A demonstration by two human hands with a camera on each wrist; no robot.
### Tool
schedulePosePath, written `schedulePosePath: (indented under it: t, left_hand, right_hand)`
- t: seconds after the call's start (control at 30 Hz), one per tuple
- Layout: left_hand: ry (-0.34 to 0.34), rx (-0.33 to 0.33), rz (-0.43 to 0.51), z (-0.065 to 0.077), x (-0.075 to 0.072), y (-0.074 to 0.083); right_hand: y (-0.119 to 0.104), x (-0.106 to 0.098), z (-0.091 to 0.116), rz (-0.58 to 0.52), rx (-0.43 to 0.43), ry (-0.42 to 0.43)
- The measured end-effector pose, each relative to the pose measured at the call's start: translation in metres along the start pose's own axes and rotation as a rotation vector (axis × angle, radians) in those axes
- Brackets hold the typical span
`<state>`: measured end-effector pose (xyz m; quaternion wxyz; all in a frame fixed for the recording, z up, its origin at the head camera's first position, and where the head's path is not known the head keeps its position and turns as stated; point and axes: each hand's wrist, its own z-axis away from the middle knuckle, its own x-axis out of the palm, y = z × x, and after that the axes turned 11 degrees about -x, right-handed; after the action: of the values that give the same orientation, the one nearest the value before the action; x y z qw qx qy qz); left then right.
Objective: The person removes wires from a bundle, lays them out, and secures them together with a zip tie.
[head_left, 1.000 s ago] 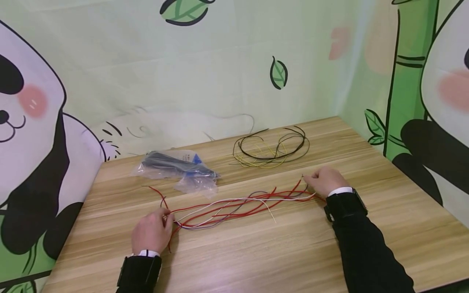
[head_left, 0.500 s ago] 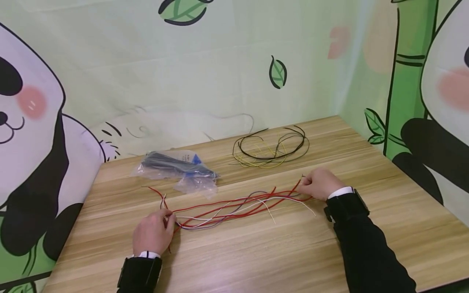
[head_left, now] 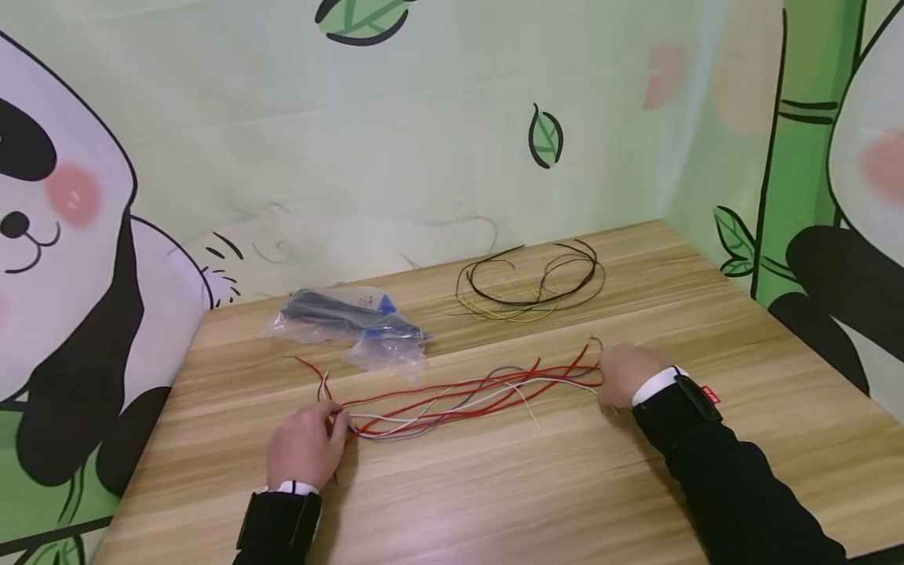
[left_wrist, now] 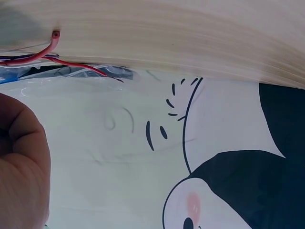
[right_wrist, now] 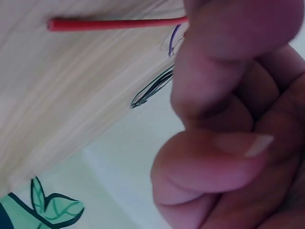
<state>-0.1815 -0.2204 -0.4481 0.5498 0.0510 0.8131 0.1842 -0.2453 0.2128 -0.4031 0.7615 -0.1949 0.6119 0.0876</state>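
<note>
In the head view, a loose bundle of red wires (head_left: pixel 417 391), white wires and a purple wire (head_left: pixel 504 368) stretches across the wooden table between both hands. My left hand (head_left: pixel 305 446) pinches the bundle near its left end; short wire ends, one of them red (head_left: pixel 311 366), stick out past the fingers. My right hand (head_left: pixel 627 375) is at the other end with curled fingers, and several wires run in under it. Its fingertips are hidden in the head view. In the right wrist view, a thick red wire (right_wrist: pixel 114 24) passes behind the curled fingers (right_wrist: pixel 209 162).
Behind the bundle lies a clear plastic bag (head_left: pixel 388 353) with long dark strips inside. Coiled black and yellow wires (head_left: pixel 540 301) rest farther back on the right. A printed panda backdrop (head_left: pixel 424 157) stands behind the table (head_left: pixel 494 502).
My right hand has shifted slightly right and lower, turning over the wire ends. A white wire's right end came loose half a second ago and now runs to that hand. The left hand keeps its pinch.
</note>
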Motion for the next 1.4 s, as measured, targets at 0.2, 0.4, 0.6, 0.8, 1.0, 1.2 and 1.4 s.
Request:
schedulePosePath:
  t: [0.2,0.4,0.6,0.8,1.0,1.2,1.4]
  left_hand:
    - [0.008,-0.005,0.000,-0.002,0.001,-0.001]
    - [0.016,0.003,0.001,-0.001,-0.001,0.000]
    - [0.033,0.016,0.010,-0.002,0.001,0.000]
    - [0.030,0.014,0.009,-0.001,0.001,0.000]
    - [0.014,0.002,0.007,0.000,0.002,0.000]
    - [0.019,0.004,0.007,-0.001,0.002,0.000]
    - [0.027,0.006,0.010,-0.001,0.001,0.000]
  right_hand:
    - [-0.007,-0.001,-0.003,0.063,-0.067,-0.015]
    - [-0.001,-0.006,-0.003,0.087,-0.104,-0.010]
    - [0.014,-0.014,-0.007,0.094,-0.073,0.103]
    - [0.025,-0.010,-0.014,0.079,-0.061,0.138]
    - [0.031,-0.007,-0.017,0.072,-0.096,0.149]
    - [0.029,-0.011,-0.015,0.050,-0.075,0.250]
    - [0.017,-0.021,-0.023,0.049,-0.064,0.296]
